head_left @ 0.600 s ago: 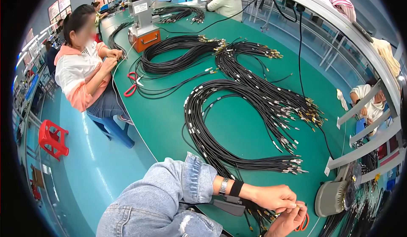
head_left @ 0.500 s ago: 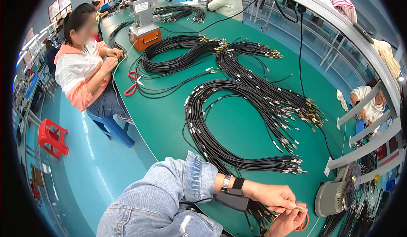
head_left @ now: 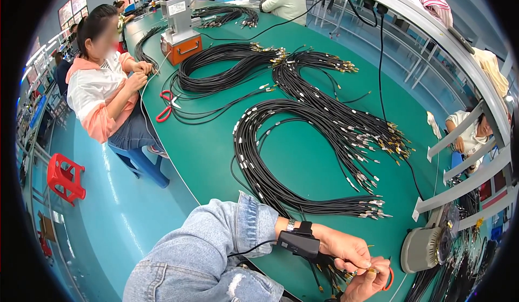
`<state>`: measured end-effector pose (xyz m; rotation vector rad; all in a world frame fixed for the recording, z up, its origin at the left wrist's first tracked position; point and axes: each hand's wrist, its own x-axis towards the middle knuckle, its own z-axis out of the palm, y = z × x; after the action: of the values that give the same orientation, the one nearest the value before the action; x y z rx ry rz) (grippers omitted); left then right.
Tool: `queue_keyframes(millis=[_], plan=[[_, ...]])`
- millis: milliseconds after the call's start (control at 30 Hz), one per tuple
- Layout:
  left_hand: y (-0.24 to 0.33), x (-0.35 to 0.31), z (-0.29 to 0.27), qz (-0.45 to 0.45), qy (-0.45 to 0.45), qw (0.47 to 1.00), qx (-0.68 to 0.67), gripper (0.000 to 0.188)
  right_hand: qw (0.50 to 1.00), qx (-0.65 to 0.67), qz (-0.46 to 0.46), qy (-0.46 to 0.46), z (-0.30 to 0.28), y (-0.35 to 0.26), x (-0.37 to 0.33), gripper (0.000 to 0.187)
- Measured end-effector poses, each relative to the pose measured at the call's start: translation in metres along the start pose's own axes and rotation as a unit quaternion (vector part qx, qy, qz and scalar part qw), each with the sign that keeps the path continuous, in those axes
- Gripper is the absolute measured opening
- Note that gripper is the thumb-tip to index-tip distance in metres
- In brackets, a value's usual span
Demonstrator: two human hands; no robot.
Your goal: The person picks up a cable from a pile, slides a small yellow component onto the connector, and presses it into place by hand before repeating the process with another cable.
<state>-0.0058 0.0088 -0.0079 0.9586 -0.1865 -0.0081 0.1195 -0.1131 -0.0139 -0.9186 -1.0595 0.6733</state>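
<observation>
My left hand (head_left: 348, 249) comes from a denim sleeve with a watch and a black strapped box at the wrist. Its thumb and fingers are pinched together, and a thin gold-coloured tip (head_left: 370, 246) sticks out beside them. Right below, my right hand (head_left: 367, 284) has its fingertips closed on a small gold-coloured connector (head_left: 372, 270), touching the left fingertips. Whether a cable runs from it is hidden by the hands. A red scissor-like handle loop (head_left: 390, 279) shows at the right hand's outer side. Black cables with gold ends (head_left: 332, 272) lie under my wrists.
Bundles of black cables (head_left: 259, 178) with white labels and metal ends cover much of the green table (head_left: 205, 161). Red scissors (head_left: 165, 107) lie near the left edge. A grey round-bodied device (head_left: 420, 250) stands at right, below a metal frame. A co-worker (head_left: 102, 80) sits at left.
My hands have shifted slightly and turned at the fingertips; the gold tip by the left hand now points up past the fingers. The view has drifted a little.
</observation>
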Motion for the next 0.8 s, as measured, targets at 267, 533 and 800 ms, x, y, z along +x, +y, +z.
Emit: queue_keyframes(millis=[267, 533, 800], plan=[[0.001, 0.0, 0.004, -0.058, -0.054, 0.997, -0.02, 0.035, 0.998, -0.028, -0.045, -0.041, -0.001, 0.001, 0.002, 0.014], [0.024, -0.002, 0.009, -0.131, 0.065, 0.987, 0.073, 0.029, 0.997, -0.041, -0.025, -0.065, -0.018, -0.005, 0.015, 0.006], [-0.021, 0.016, -0.001, 0.056, 0.214, 0.74, 0.635, 0.017, 0.952, -0.209, 0.055, 0.219, -0.098, -0.049, 0.042, 0.013]])
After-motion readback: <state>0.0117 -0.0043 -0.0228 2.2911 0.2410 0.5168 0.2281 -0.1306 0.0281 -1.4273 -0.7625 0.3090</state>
